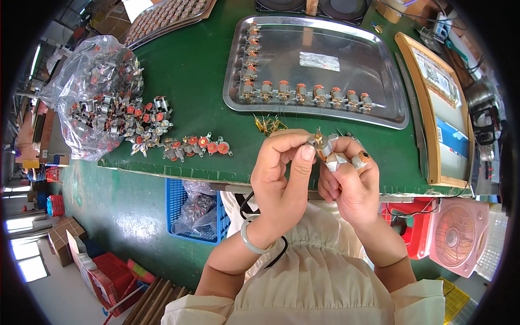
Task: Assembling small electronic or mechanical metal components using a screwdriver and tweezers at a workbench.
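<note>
In front of my chest, both hands meet over one small electric motor [329, 145], a silver can with a brass-coloured piece [318, 139] at its top. My left hand [281, 181] is closed, thumb and forefinger pinching at the motor's left side. My right hand [355, 187], also closed, grips the motor from the right; white wrapping shows on its thumb and a finger. The fingers partly cover the motor. Just beyond my left hand lies a small pile of brass-coloured pieces [268, 124]. Behind the hands, a metal tray [346, 54] bears similar motors along its left and near sides.
A plastic bag [89, 59] spills motors onto the green table [184, 86] at left. A wooden-framed panel [433, 108] stands at right, a full tray of parts [165, 21] at the far left. Below the table edge are a blue crate [176, 208] and a pink fan [457, 235].
</note>
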### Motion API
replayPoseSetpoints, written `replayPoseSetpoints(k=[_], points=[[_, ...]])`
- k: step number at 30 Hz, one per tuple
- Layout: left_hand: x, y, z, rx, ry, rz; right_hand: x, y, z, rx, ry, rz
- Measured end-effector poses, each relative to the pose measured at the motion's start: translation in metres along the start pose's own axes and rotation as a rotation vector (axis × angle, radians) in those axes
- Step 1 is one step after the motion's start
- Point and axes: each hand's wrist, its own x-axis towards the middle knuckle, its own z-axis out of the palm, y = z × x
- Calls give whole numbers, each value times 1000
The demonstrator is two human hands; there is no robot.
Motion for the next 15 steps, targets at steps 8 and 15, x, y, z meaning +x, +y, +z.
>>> replayPoseSetpoints(k=[8,15], points=[[1,-1,-1,6,6,-23,3,-5,1,11,-24,64],[0,0,4,32,79,-29,0,7,1,27,-7,-105]])
